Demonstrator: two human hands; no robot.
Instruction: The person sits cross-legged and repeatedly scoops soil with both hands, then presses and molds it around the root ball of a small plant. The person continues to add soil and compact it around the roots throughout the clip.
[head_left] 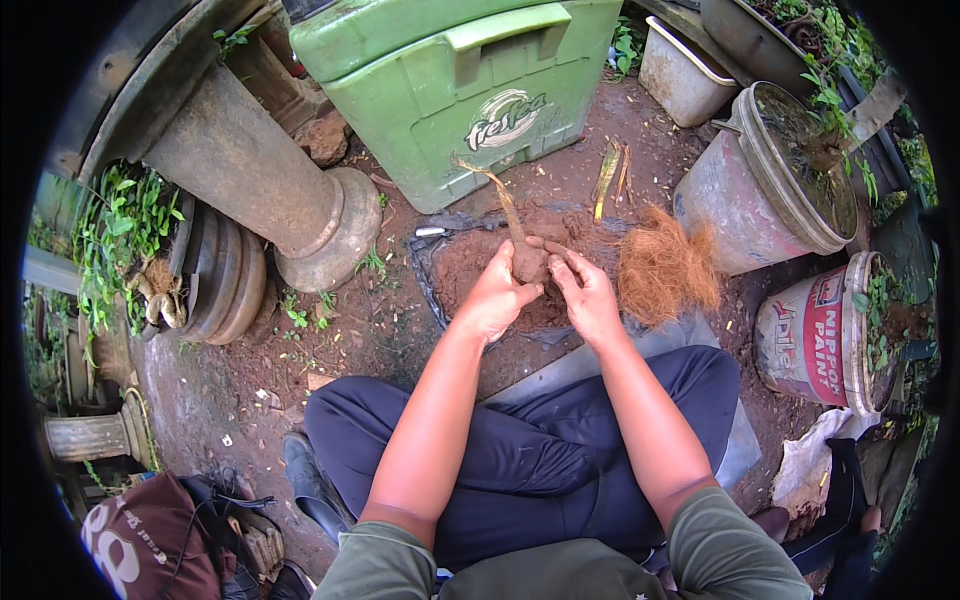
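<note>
Brown soil ball point(530, 264) was already formed around the stem point(497, 195), pressed between left hand point(497, 297) and right hand point(588, 297); coconut fibre point(665, 267) at three o'clock lay unused.

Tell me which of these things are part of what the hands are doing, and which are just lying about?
In use: left hand, right hand, soil ball with stem, soil pile, coconut fibre.

Lying about: green crate, paint bucket, grey pot, concrete pillar, maroon bag.
</note>
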